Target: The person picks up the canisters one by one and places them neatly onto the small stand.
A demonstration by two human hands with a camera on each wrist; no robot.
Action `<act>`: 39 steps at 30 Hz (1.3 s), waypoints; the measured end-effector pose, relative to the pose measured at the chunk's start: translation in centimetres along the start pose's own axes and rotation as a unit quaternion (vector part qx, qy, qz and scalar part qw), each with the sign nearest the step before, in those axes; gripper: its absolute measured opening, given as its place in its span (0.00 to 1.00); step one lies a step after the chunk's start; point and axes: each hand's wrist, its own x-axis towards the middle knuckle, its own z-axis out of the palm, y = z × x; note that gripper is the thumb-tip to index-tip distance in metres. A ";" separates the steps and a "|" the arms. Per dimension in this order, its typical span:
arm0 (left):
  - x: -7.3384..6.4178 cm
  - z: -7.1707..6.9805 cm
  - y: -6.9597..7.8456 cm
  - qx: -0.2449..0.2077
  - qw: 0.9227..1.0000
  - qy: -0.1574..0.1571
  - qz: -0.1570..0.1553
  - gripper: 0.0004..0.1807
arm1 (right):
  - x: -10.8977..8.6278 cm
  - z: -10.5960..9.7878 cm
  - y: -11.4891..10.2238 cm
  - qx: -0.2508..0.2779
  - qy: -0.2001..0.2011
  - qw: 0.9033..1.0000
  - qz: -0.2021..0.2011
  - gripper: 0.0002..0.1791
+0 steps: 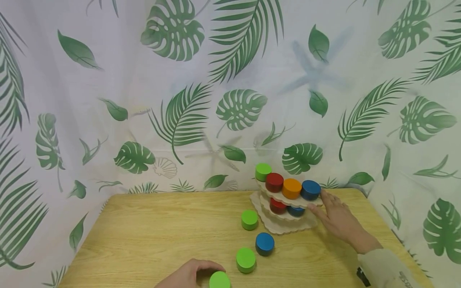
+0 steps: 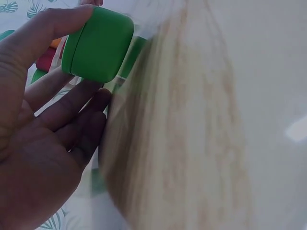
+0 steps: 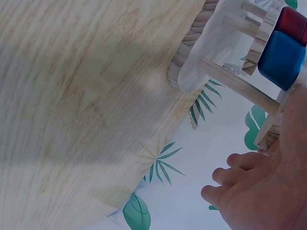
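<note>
At the front edge of the head view my left hand (image 1: 187, 276) pinches a round green tin (image 1: 219, 280). The left wrist view shows this green tin (image 2: 100, 45) between thumb and fingers, tilted on its side. My right hand (image 1: 340, 220) is at the right end of a tiered wooden stand (image 1: 268, 224), thumb and fingers around the upper shelf's end. On that shelf sit a green tin (image 1: 263, 172), a dark red tin (image 1: 274, 183), an orange tin (image 1: 291, 189) and a blue tin (image 1: 311, 190). A red tin (image 1: 278, 206) and a blue tin (image 1: 296, 211) stand below, partly hidden.
Left of and in front of the stand, a green tin (image 1: 249, 220), a blue tin (image 1: 264, 244) and another green tin (image 1: 246, 260) stand on the wooden table (image 1: 151, 228). A leaf-patterned cloth (image 1: 194, 160) hangs behind the table and along its sides.
</note>
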 end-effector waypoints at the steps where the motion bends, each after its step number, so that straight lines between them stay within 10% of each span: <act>1: 0.0 0.0 0.1 0.000 1.000 0.003 0.001 0.28 | 0.0 0.0 0.0 0.000 0.000 1.000 0.000 0.49; 19: 1.0 -1.4 2.2 0.008 0.997 0.070 0.036 0.29 | -0.1 0.0 0.0 0.003 0.003 1.000 -0.002 0.48; 29: 3.5 -3.2 3.6 0.050 0.984 0.126 0.113 0.28 | -0.2 -0.4 -0.3 0.004 0.007 1.000 -0.002 0.48; 39: 6.8 -4.1 5.0 0.070 0.975 0.184 0.104 0.29 | -0.1 -0.3 -0.3 0.004 0.008 1.000 -0.001 0.48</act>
